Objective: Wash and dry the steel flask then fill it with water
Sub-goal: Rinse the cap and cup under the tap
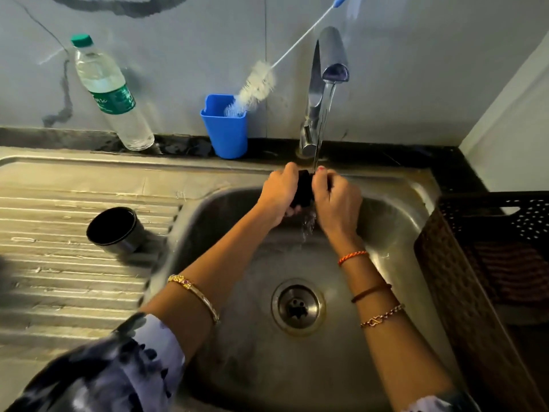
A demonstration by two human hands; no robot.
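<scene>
Left hand: my left hand [279, 193] is over the back of the sink basin, its fingers curled round a small black object [303, 188], which it holds from the left.
Right hand: my right hand [337, 197] grips the same black object from the right, fingertips pinched at its top edge.
Black object: dark, blocky and mostly hidden between my two hands; I cannot tell what it is.
Water: a thin stream [319, 138] falls from the tap [325, 84] onto the object and splashes down below my hands.
Steel flask part: a round steel cup-shaped piece with a dark inside [116, 230] lies tilted on the ribbed drainboard [74, 278], well apart from my hands, to their left.
Sink: brushed steel sink [395, 203], smooth and wet, with a round perforated drain [298, 307] in its floor.
Tap: polished chrome, curved, standing behind the basin between my hands and the wall.
Blue cup: a square plastic cup [227, 135] on the dark worktop [430, 159] ledge, just left of the tap.
Bottle brush: white bristles [254, 89] on a long thin handle, leaning out of the blue cup up toward the right.
Water bottle: clear plastic bottle [111, 96] with a green cap and label, standing on the ledge against the grey wall.
Basket: dark woven basket [463, 278] at the sink's right edge, close beside my right forearm.
Wrists: a gold bangle on my left, thread bands and a chain on my right.
</scene>
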